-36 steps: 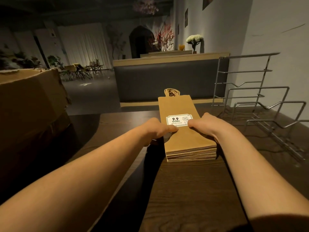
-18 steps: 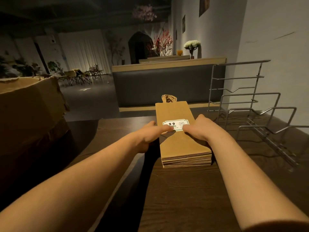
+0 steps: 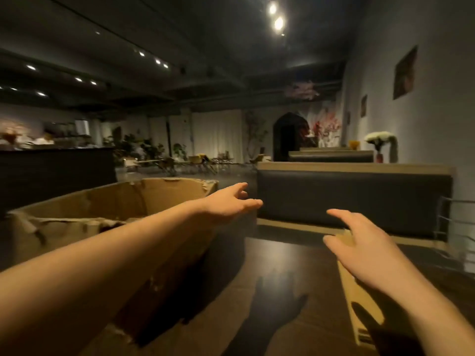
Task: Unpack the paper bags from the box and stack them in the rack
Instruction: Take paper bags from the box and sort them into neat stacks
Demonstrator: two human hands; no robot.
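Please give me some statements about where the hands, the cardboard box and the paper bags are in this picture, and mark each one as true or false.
1. Both hands, left hand and right hand, hold nothing. True.
2. The cardboard box stands left of the paper bags. True.
3. The left hand grips a paper bag. False: its fingers are spread and it holds nothing.
4. The box is closed. False: its top is open.
5. The paper bags lie on the table. True.

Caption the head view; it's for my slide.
Both open hands, left and right, reach toward the cardboard box, paper bags below.
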